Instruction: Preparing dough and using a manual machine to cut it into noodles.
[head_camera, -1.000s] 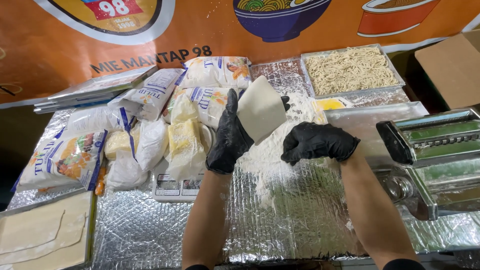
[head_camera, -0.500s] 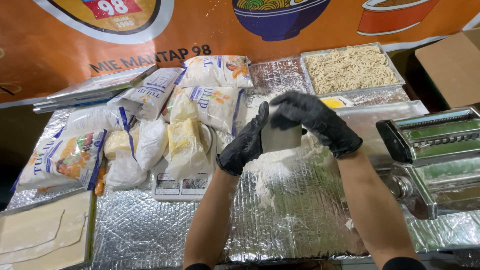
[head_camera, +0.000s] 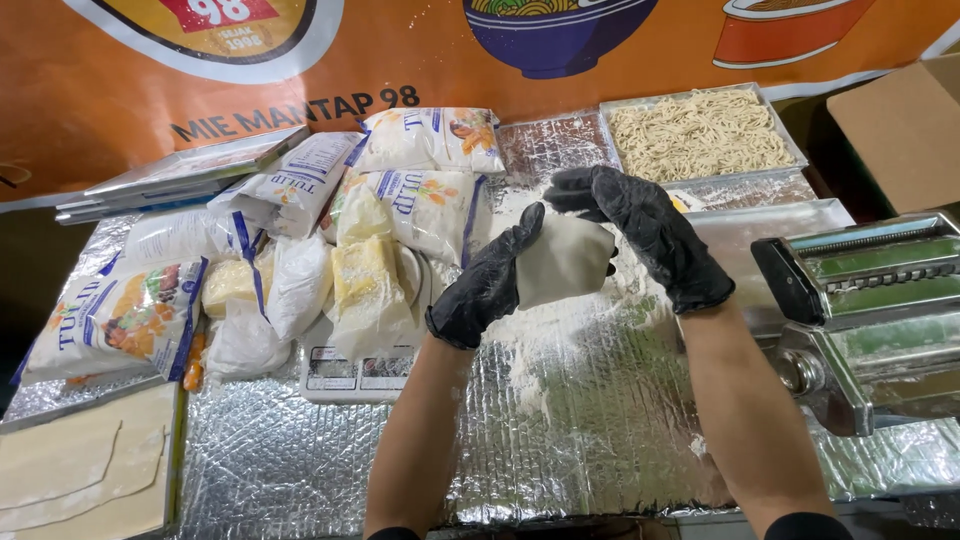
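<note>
A crinkled, quilted silver foil sheet (head_camera: 300, 470) covers the whole table, its surface shiny and dimpled. Behind it hangs a smooth orange banner (head_camera: 120, 90) painted with bowls. At the right edge stands a metal pasta roller machine (head_camera: 860, 300), boxy, with green-tinted rollers and a black end block. At the back a shallow rectangular metal tray (head_camera: 780, 125) holds a tangle of pale yellow raw noodles (head_camera: 700, 130). To the left lies a heap of soft plastic flour bags (head_camera: 420, 200), white with blue stripes, some lumpy and half full. A flat white kitchen scale (head_camera: 350, 372) pokes out from under the bags. In the lower left corner, thin cream dough sheets (head_camera: 70, 470) lie flat on a tray. A loose dusting of white flour (head_camera: 540, 340) is spread over the foil in the middle.

Above that flour, both hands wear matte, wrinkled black gloves. The left hand (head_camera: 490, 285) cups the left side of a folded dough piece (head_camera: 565, 262), smooth, pale and roughly square. The right hand (head_camera: 645, 230) curls over its top and right side. Both hands are closed onto the dough, which sits between them, lifted clear of the table.
</note>
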